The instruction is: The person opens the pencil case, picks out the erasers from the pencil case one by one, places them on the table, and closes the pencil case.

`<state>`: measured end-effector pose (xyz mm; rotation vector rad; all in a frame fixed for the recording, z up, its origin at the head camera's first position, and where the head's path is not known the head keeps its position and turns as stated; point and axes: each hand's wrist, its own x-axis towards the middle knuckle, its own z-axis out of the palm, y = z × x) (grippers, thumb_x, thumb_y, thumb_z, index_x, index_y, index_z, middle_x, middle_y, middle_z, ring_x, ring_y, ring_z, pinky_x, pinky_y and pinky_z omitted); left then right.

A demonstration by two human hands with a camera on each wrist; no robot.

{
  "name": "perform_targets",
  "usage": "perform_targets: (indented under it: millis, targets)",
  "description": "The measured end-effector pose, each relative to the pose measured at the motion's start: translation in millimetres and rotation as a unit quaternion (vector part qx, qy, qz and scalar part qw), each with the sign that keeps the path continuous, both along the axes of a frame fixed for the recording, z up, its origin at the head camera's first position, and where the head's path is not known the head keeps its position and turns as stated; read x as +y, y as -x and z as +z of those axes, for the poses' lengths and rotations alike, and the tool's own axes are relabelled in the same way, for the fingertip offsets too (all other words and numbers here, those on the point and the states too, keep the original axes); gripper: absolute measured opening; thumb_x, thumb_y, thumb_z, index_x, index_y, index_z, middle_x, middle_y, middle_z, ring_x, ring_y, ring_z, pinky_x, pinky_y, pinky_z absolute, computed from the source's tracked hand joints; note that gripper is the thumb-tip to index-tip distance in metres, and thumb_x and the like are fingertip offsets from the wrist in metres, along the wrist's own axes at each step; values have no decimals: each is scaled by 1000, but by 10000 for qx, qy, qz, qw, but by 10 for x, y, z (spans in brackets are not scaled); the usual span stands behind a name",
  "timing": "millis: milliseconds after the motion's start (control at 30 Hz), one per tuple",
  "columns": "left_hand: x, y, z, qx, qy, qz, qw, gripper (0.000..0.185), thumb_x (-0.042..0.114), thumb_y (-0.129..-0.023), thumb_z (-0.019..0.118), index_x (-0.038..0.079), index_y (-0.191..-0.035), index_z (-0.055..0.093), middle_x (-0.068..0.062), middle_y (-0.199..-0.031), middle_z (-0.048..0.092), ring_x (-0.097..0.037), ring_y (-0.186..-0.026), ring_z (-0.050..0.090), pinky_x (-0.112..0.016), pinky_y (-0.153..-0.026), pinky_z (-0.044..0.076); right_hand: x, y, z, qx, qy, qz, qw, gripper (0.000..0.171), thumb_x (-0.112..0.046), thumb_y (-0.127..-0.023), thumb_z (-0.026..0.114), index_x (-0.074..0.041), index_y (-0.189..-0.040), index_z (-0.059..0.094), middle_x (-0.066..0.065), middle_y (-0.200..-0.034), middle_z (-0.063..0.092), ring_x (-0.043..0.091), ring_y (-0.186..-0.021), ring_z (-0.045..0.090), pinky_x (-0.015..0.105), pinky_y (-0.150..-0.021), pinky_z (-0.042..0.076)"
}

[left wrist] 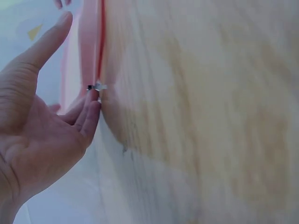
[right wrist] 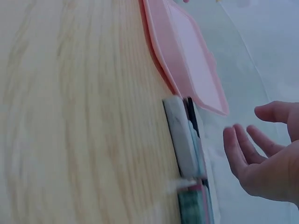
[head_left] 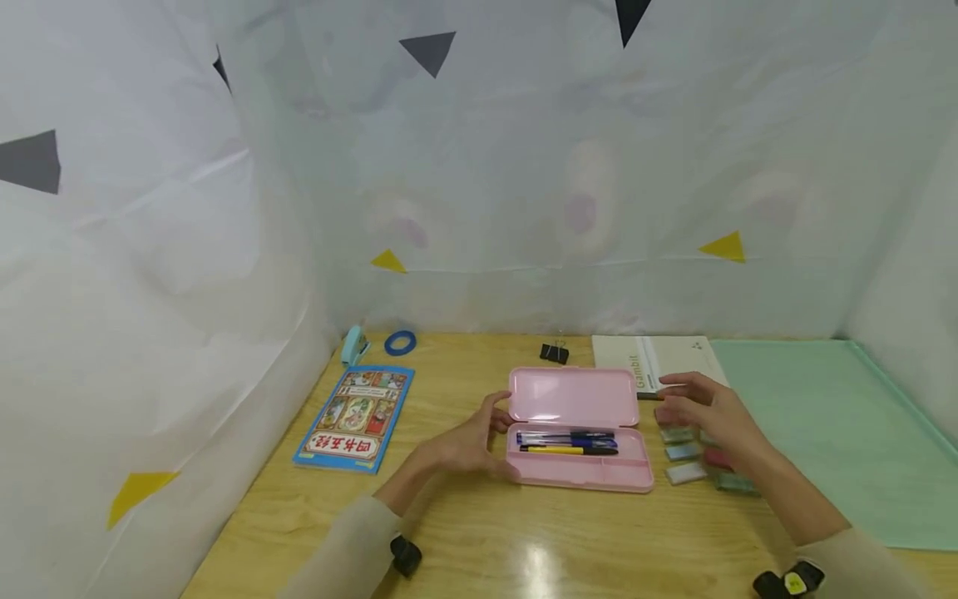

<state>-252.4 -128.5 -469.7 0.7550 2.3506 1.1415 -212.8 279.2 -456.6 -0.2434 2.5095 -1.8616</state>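
An opened pink pencil case [head_left: 575,399] lies on the table, its lid tipped back. Several pens [head_left: 567,438], among them one with a yellow barrel [head_left: 560,450], lie in its long compartment. My left hand [head_left: 466,443] is at the case's left side, thumb spread, fingertips right at the edge near the hinge. To the right of the case, my right hand [head_left: 714,414] hovers over several small blocks like erasers, fingers loosely bent and holding nothing. A white block [head_left: 685,473] and a light blue one [head_left: 682,452] show; the hand partly hides the others.
A blue-bordered book [head_left: 355,418] lies at the left, with a light blue stapler [head_left: 354,345] and a blue tape roll [head_left: 400,343] behind it. Behind the case are a black binder clip [head_left: 555,353] and a pale notebook [head_left: 619,353]. A green mat [head_left: 838,441] covers the right side.
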Motion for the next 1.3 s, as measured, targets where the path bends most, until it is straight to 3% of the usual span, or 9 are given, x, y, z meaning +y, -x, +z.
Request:
perform_targets:
  millis: [100, 233, 333, 467, 600, 800, 1000, 1100, 1300]
  targets:
    - [-20, -72, 33, -91, 8, 249, 9996, 122, 27, -79, 93, 6, -164, 8, -10, -146, 45, -24, -131, 48, -43, -114, 40, -138, 70, -44, -82, 246, -86, 9996, 56, -27, -108, 58, 4, -151, 41, 23, -142, 57, 9, -106, 70, 34, -89, 58]
    - [-41, -140, 49, 163, 486, 279, 9983, 111, 37, -77, 94, 4, -160, 28, -6, -140, 44, -21, -128, 46, -40, -112, 41, -267, 177, -61, -452, 408, -179, 9980, 62, -32, -110, 53, 4, -157, 32, 31, -155, 41, 1, -112, 61, 32, -89, 56]
    - [-48, -162, 44, 344, 702, 107, 9969, 102, 39, -74, 95, 8, -154, 39, -5, -136, 42, -20, -127, 44, -40, -112, 40, -341, 254, -48, -879, 706, -30, 9936, 65, -36, -113, 43, 1, -161, 23, 31, -161, 33, 17, -127, 57, 31, -95, 53]
    - [-42, -152, 28, 398, 732, -18, 9965, 94, 38, -75, 95, 13, -150, 44, -3, -136, 40, -20, -130, 42, -43, -114, 38, -425, 326, -21, -1269, 1277, 186, 9835, 69, -42, -114, 33, 0, -164, 11, 30, -165, 22, 37, -146, 37, 33, -108, 45]
    - [-32, -128, 9, 489, 810, -37, 9955, 91, 40, -75, 94, 15, -148, 46, 0, -136, 40, -20, -131, 41, -42, -114, 39, -468, 339, -13, -1146, 1851, 37, 9760, 66, -45, -113, 33, -2, -162, 22, 21, -156, 40, 24, -133, 51, 31, -106, 45]
    - [-14, -109, 14, 583, 932, -44, 9939, 91, 42, -75, 93, 14, -147, 46, -2, -135, 41, -20, -130, 42, -41, -113, 39, -439, 275, -27, -288, 2282, 470, 9721, 42, -36, -115, 36, -9, -137, 59, -5, -111, 69, 12, -103, 64, 27, -94, 50]
    - [-6, -95, 8, 594, 1064, -102, 9925, 91, 42, -75, 93, 11, -145, 43, 0, -130, 41, -18, -124, 42, -36, -109, 41, -456, 143, -16, 483, 1239, 1386, 9814, 34, -17, -113, 45, 5, -132, 62, 6, -106, 74, 21, -101, 69, 30, -91, 54]
    - [-8, -87, 7, 647, 1072, -173, 9920, 90, 41, -76, 93, 12, -144, 43, 0, -128, 41, -18, -120, 40, -36, -106, 41, -506, 57, -16, 590, 340, 1734, 9825, 30, -15, -109, 54, 2, -132, 66, 9, -114, 75, 20, -103, 70, 29, -91, 55]
    - [3, -78, 14, 605, 1107, -211, 9918, 92, 42, -76, 93, 13, -146, 41, 1, -131, 41, -17, -122, 40, -35, -106, 41, -612, -42, -25, 952, -1168, 2407, 9588, 23, -20, -103, 67, -16, -124, 75, 0, -124, 73, 12, -116, 65, 24, -94, 51]
